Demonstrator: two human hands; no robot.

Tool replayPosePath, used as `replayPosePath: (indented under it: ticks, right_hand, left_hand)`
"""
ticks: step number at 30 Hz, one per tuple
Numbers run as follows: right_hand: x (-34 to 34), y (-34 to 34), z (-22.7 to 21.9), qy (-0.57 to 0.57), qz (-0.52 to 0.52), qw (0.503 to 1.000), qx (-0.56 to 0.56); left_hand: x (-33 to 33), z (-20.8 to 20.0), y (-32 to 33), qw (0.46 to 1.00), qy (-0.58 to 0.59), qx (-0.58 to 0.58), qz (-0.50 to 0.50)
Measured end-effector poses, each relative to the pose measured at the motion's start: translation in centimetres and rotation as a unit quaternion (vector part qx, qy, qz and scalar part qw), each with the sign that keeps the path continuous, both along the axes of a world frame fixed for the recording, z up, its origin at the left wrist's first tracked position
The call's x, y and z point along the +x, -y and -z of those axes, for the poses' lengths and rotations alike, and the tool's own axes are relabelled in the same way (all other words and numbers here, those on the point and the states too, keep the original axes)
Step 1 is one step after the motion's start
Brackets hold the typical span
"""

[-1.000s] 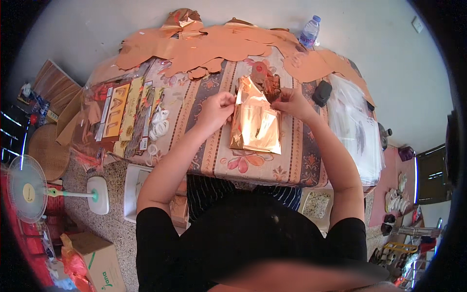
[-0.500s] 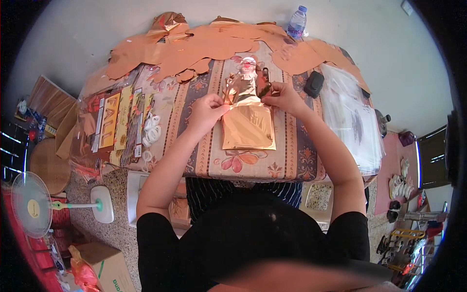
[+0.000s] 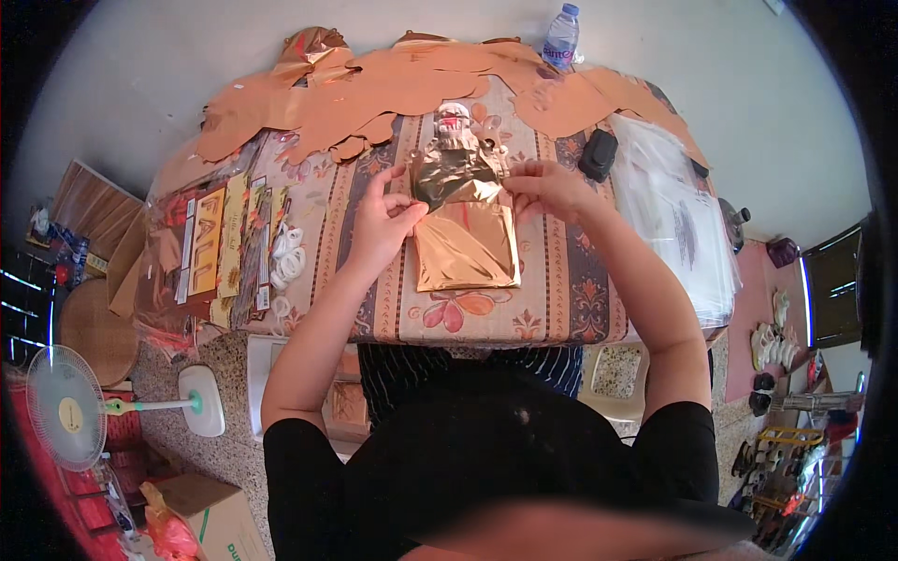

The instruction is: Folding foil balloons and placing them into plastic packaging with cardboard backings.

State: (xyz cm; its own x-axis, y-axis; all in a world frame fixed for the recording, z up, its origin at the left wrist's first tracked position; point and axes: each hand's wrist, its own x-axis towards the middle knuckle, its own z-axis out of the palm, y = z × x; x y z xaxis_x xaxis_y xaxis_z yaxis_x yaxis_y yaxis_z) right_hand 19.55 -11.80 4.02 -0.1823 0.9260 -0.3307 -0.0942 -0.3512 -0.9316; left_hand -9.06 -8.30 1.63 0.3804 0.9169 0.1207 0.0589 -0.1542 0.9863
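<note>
Head view: gold foil sheet (image 3: 465, 245) lies mid-table on the patterned tablecloth (image 3: 561, 290), its top edge pinched by left hand (image 3: 382, 222) at 9 o'clock and right hand (image 3: 545, 187) at 2 o'clock. Water bottle (image 3: 560, 37) at 12.

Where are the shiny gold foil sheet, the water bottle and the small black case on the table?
gold foil sheet (image 3: 468, 248), head view, on its flat lower half.
water bottle (image 3: 561, 37), head view, on its clear body.
black case (image 3: 598, 154), head view, on its top face.
</note>
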Motion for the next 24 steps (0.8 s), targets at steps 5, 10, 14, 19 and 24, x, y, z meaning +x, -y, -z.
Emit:
replayPosePath:
  ticks: [5,10,14,19,24]
  right_hand:
    - [-0.5,0.0,-0.2,-0.039,-0.100,0.992,-0.067]
    - [-0.5,-0.8,0.4,0.054,-0.129,0.990,0.002]
    - [-0.9,-0.8,0.2,0.154,-0.144,0.976,0.060]
    - [-1.0,-0.8,0.7,0.142,-0.150,0.975,0.087]
    - [-1.2,-0.7,0.3,0.092,-0.132,0.984,0.079]
  left_hand:
    - [0.1,-0.4,0.2,1.000,0.008,-0.006,0.015]
    - [-0.1,-1.4,0.1,0.993,-0.024,-0.108,0.041]
    - [-0.9,-1.4,-1.5,0.976,-0.040,-0.185,0.107]
    - [-0.6,-1.7,-2.6,0.958,-0.105,-0.227,0.139]
    - [-0.7,-1.4,-2.5,0.962,-0.122,-0.191,0.152]
